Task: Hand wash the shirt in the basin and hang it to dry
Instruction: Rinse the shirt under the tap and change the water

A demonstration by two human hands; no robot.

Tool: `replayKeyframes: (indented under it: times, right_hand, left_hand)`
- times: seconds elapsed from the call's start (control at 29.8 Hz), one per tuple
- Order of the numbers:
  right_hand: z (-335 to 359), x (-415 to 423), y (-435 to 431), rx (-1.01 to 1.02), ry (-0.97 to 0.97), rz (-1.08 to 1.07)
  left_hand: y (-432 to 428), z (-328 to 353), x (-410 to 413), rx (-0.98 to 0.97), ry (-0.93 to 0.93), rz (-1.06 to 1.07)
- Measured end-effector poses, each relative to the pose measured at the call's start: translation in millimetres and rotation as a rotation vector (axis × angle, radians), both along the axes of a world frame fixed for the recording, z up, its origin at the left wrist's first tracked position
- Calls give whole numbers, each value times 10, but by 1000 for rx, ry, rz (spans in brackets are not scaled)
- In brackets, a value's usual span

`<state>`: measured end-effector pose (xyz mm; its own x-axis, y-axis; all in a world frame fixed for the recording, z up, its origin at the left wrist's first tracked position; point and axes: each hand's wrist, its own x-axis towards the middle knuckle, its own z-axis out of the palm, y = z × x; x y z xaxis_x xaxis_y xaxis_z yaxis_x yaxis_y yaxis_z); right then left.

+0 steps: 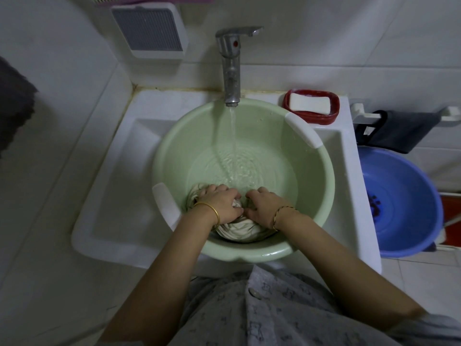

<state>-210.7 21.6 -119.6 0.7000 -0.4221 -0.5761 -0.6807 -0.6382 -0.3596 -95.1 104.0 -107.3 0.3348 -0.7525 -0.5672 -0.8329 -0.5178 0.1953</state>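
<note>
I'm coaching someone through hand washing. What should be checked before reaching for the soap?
1. Water in the green basin: ok, the tap runs into a shallow pool.
2. Shirt soaked through: cannot tell; it lies bunched at the near side.
3. Grip on the shirt: ok, left hand and right hand both hold the bundle.
4. Soap ready: ok, the bar lies in the red dish on the sink ledge.
5. Place to hang it: cannot tell from this view.
</note>
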Motion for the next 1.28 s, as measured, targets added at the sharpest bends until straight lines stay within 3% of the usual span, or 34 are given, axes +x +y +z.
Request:
replayKeyframes:
  times: [1.28]
  right_hand:
    - [6,5,-1,3,0,-3]
  left_hand:
    - [0,-5,3,9,-10,-10]
